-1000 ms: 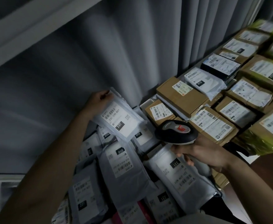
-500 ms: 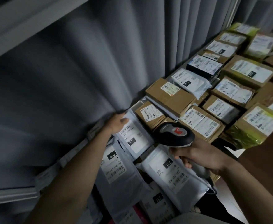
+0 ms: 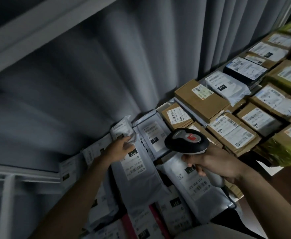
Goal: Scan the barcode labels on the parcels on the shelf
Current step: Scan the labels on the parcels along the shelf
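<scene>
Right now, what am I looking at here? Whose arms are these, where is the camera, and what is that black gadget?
No robot here: a person wears a camera on the head, looking down at their own arms. The right hand grips a black barcode scanner. The left hand reaches to a crumpled white parcel at the back. On the shelf lie grey mailer bags and brown cardboard boxes, each labelled, before a grey curtain.

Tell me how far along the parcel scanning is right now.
Nothing visibly marks any parcel as scanned, so the done count cannot be told. In hand: the right hand grips the scanner over the grey mailers, while the left hand touches a small white parcel by the curtain. Left: possibly the cardboard boxes.
</scene>
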